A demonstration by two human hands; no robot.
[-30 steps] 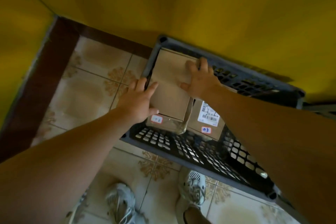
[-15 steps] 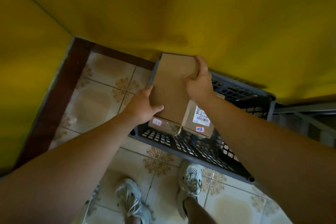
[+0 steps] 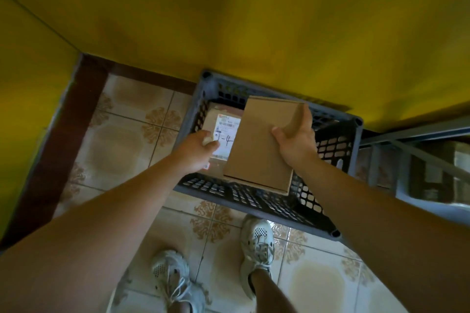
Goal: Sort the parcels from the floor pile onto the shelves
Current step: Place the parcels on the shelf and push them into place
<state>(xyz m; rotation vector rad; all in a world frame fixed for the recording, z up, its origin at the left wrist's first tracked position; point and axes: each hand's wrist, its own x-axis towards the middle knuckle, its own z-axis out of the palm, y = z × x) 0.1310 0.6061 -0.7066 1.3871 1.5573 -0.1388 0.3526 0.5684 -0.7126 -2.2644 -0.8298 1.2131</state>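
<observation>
Head cam: right hand (image 3: pixel 296 140) grips flat brown parcel (image 3: pixel 262 145) by its right edge, thumb on top face. Parcel is held tilted over mid crate (image 3: pixel 354 140), w/ its lower end above crate's near edge. Left hand (image 3: pixel 197 150) reaches in at crate's left side, fingers curled on labelled parcel (image 3: pixel 223 132) marked "J-4", lying twd far-left corner; can't tell if it grips or just touches. Crate sits on tiled floor (image 3: pixel 127 114) vs yellow wall (image 3: pixel 254 20).
</observation>
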